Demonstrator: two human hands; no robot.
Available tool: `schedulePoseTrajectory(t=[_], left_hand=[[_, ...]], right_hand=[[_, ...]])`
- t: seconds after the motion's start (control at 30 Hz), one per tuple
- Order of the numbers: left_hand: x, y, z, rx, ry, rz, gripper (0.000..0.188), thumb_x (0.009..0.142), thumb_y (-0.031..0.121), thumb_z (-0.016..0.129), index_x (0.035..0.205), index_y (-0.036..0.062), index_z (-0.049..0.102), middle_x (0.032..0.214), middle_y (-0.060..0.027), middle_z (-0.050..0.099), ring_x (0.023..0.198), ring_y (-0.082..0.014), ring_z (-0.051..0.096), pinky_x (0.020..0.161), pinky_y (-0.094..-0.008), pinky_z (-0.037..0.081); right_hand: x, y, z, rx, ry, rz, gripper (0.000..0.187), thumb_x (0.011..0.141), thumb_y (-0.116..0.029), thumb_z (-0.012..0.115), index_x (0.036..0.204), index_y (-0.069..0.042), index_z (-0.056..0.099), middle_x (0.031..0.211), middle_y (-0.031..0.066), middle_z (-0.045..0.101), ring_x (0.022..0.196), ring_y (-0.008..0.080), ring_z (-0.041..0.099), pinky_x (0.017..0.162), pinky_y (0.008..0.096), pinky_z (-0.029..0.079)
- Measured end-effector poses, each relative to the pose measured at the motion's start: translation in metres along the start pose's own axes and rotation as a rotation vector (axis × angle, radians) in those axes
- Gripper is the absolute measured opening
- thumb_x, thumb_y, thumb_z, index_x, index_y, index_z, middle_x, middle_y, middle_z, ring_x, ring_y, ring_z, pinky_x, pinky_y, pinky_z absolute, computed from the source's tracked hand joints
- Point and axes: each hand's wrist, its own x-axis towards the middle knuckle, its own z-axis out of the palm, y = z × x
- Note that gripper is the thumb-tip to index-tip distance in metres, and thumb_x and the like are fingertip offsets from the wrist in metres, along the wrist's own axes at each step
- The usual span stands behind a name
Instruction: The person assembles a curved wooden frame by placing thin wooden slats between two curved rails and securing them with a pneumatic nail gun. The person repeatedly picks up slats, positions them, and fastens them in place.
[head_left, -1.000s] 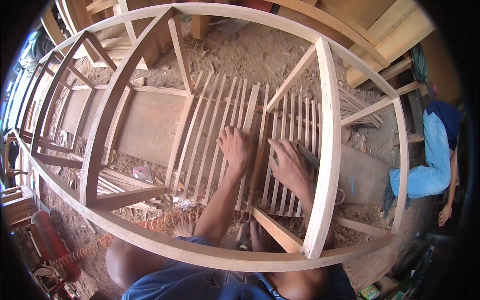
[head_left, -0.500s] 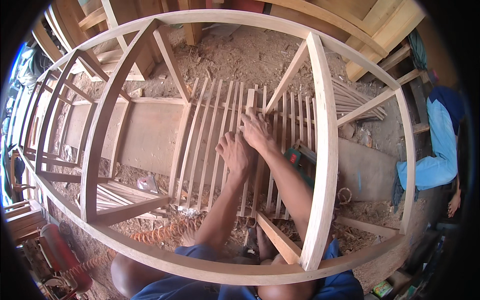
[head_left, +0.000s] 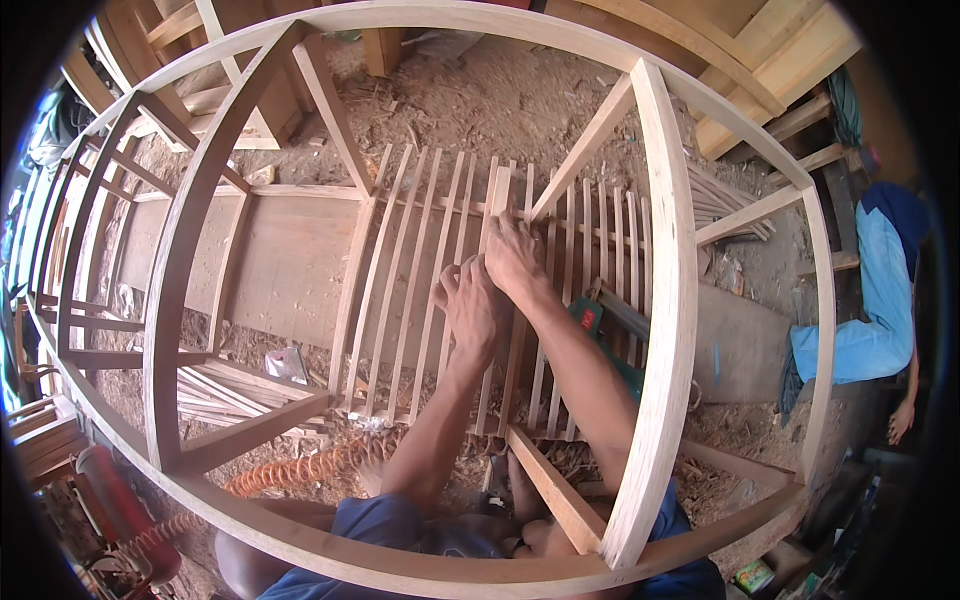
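Note:
A wooden frame (head_left: 668,300) stands around my arms, and a row of thin wooden slats (head_left: 400,290) lies across its lower rails. My right hand (head_left: 515,258) is closed around a wider wooden strip (head_left: 500,185) lying lengthwise among the slats. Just left of it and slightly nearer me, my left hand (head_left: 470,300) has its fingers curled down over a slat beside that strip. Both sets of fingertips are partly hidden. Close to my right forearm, a green and dark tool (head_left: 588,318) rests on the slats, its lower part covered by the arm.
Loose strips lie in bundles at the lower left (head_left: 230,395) and upper right (head_left: 715,200). An orange coiled hose (head_left: 310,465) runs past my left arm toward a red tank (head_left: 120,510). Another person's blue-clad leg (head_left: 860,330) is at the right. Shavings cover the floor.
The view has shifted slightly, with the near frame rail now lower. Slats beside the wider strip appear closer together near my hands. Both hands stay at nearly the same spot.

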Motion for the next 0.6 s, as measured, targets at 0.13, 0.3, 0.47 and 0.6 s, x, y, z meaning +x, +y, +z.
schedulePoseTrajectory(t=[0.13,0.3,0.47,0.6], left_hand=[[0.001,0.001,-0.004,-0.012,-0.025,-0.015,0.049,0.089,0.016,0.056,0.137,0.0092,0.053,0.134,-0.007,0.062,0.129,-0.0341,0.044,0.104,-0.0556,0.026],[0.002,-0.007,-0.003,0.02,-0.005,0.036,0.045,0.089,0.02,0.06,0.132,0.0112,0.058,0.132,-0.0063,0.063,0.126,-0.0323,0.046,0.103,-0.0548,0.026],[0.004,-0.014,0.001,0.065,0.008,0.061,0.04,0.09,0.019,0.06,0.129,0.0115,0.061,0.13,-0.0032,0.064,0.125,-0.0284,0.046,0.101,-0.0528,0.027],[0.003,-0.019,0.005,0.063,0.064,0.093,0.038,0.087,0.016,0.064,0.125,0.0142,0.067,0.127,-0.0007,0.068,0.122,-0.0281,0.05,0.1,-0.052,0.029]], right_hand=[[0.003,-0.003,-0.007,0.017,-0.043,0.016,0.034,0.092,-0.007,0.051,0.123,0.006,0.059,0.125,0.027,0.058,0.118,0.0444,0.06,0.1,0.0568,0.048],[-0.014,-0.01,-0.053,0.083,-0.121,0.12,0.035,0.095,-0.01,0.052,0.127,0.004,0.058,0.133,0.0281,0.056,0.122,0.0456,0.058,0.103,0.0545,0.047],[-0.135,0.038,-0.124,0.291,-0.094,0.213,0.055,0.096,-0.026,0.068,0.144,-0.003,0.053,0.132,0.0252,0.062,0.12,0.0377,0.063,0.106,0.0442,0.049],[-0.245,0.094,-0.128,0.149,-0.079,0.09,0.077,0.085,-0.019,0.078,0.153,-0.007,0.042,0.134,0.0274,0.057,0.123,0.0419,0.06,0.103,0.0491,0.05]])
